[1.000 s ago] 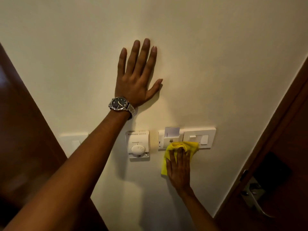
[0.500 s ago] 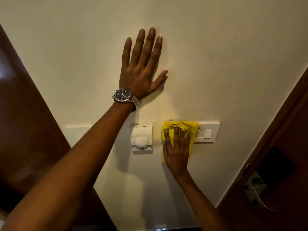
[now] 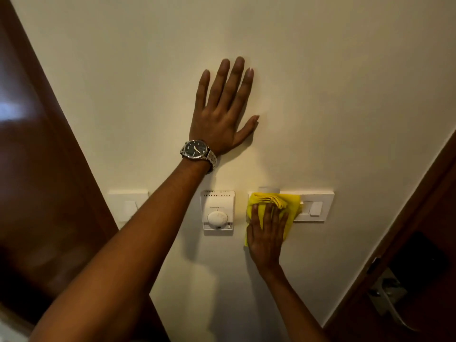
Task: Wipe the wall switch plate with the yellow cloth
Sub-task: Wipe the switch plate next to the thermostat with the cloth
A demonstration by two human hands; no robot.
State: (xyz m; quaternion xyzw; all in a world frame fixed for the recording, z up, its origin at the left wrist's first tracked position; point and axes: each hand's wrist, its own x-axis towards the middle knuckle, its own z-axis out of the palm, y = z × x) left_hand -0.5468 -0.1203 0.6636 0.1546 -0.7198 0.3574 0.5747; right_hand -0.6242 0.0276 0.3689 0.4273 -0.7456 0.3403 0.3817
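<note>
A white wall switch plate [image 3: 317,207] is fixed on the cream wall, right of centre. The yellow cloth [image 3: 274,202] covers the plate's left half, bunched at the top. My right hand [image 3: 266,233] lies flat over the cloth and presses it against the plate and the wall below. The plate's right end with a rocker switch stays uncovered. Higher up, my left hand [image 3: 222,112] rests flat on the bare wall with fingers spread, a steel watch on its wrist.
A white thermostat [image 3: 218,212] with a round dial sits just left of the cloth. Another white switch plate [image 3: 128,206] is partly hidden behind my left forearm. A dark wooden door [image 3: 37,169] stands at the left; a door with a metal handle [image 3: 387,299] at the right.
My right hand slid the cloth up from below the plate onto its left half, hiding the card slot there. My left hand stayed flat on the wall.
</note>
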